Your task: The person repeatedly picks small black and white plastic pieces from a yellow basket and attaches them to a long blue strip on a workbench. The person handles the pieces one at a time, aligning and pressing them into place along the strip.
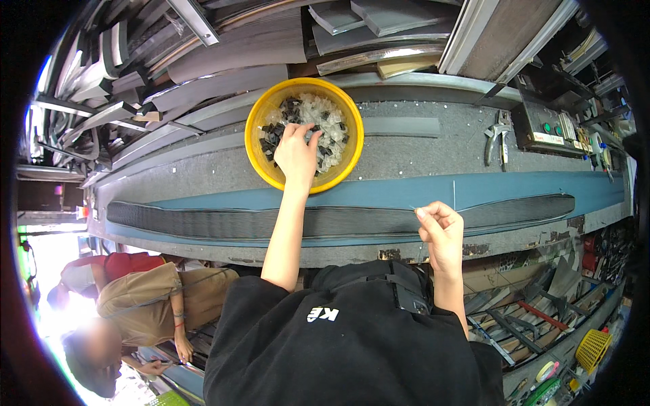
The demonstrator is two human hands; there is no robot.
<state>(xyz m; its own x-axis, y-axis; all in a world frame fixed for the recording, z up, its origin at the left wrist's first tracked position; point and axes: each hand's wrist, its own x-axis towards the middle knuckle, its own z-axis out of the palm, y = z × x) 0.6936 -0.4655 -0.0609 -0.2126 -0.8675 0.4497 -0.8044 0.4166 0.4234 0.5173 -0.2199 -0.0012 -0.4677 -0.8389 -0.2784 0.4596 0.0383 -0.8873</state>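
My left hand (296, 152) reaches into a yellow plastic bowl (357, 139) of small black and clear plastic pieces (323, 111). Its thumb and forefinger close around what looks like one small black piece. My right hand (441, 230) is raised over the near edge of a long, dark, finely pleated mesh bundle (372, 221). Thumb and forefinger there pinch a thin thread, whose end shows faintly by the fingertips. The bundle lies along a blue-grey strip (393, 189) on the workbench. A fine pale line (454, 195) stands out just beyond my right hand.
Pliers (500, 142) and a dark control box with green buttons (545, 128) are at the bench's right. Metal profiles and grey panels (237, 47) fill the rack behind. Another person in a brown shirt (142, 298) works at the lower left. A yellow basket (592, 350) sits lower right.
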